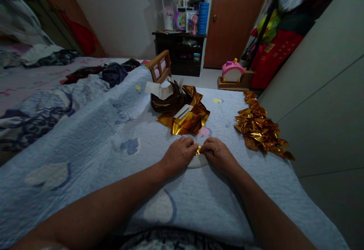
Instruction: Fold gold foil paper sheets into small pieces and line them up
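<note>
While the rounded white patch [198, 163] nearer than the shiny gold foil strip [198, 150] cannot be told as print or object, the strip is mostly covered by the bare left hand [180, 154] and bare right hand [219, 153], both pinching it narrowly. Right of the strip, pointed gold foil shapes [259, 135] overlap past counting; beyond it, creased gold foil sheets [185, 125] partly hide a brown rounded paper bundle [164, 103].

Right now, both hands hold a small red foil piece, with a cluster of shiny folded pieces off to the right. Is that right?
Not quite: the small foil piece is gold, not red, as the head view shows. The left hand and right hand do hold it, with the folded pieces off to the right.
</note>
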The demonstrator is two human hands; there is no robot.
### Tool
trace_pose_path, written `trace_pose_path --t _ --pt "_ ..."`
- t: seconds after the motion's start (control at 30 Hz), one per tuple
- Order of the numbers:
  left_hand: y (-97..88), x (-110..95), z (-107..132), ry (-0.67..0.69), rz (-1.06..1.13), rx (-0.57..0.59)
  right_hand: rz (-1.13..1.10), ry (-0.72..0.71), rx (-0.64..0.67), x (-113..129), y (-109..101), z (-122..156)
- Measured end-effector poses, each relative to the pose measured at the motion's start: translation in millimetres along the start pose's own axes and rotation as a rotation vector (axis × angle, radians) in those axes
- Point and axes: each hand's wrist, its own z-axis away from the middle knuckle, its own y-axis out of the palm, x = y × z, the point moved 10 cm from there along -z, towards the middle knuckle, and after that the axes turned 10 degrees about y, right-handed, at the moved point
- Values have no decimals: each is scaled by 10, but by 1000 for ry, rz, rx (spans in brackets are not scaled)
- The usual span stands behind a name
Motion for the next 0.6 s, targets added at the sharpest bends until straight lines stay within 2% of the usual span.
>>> trace_pose_path --t 0.23,0.37,0.6 --pt "-39 -76 4 59 -109 -8 -4 105 -43 -114 -11 -10" --pt "-58 -102 12 59 -136 -17 46 76 -3 -83 41 1" --pt "-71 -146 -12 68 -100 40 121 79 6 -67 62 -3"
